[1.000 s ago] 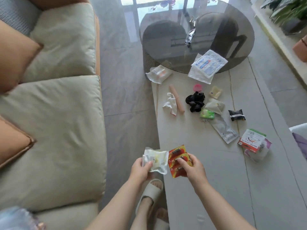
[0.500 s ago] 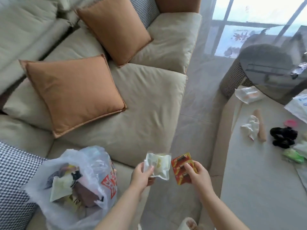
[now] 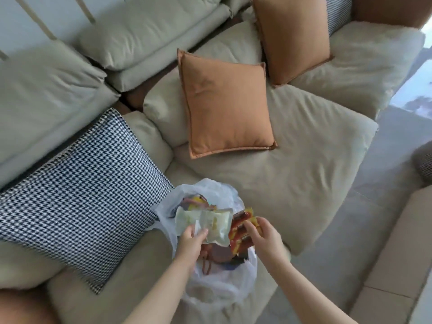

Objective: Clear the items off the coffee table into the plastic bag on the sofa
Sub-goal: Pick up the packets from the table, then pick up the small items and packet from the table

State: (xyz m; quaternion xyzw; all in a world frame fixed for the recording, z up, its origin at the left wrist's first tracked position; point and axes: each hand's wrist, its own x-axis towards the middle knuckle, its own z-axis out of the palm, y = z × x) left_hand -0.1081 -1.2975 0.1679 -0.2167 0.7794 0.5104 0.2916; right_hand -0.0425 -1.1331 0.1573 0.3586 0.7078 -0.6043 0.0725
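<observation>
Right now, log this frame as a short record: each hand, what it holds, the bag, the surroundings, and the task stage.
left hand: left hand pinches a pale clear packet over the bag mouth
right hand: right hand grips a red and yellow battery pack beside the packet
bag: white plastic bag sits open on the sofa, already holding other items
nearby: houndstooth cushion to the bag's left; orange cushion behind it
stage: both items are above the bag, not yet released
</observation>
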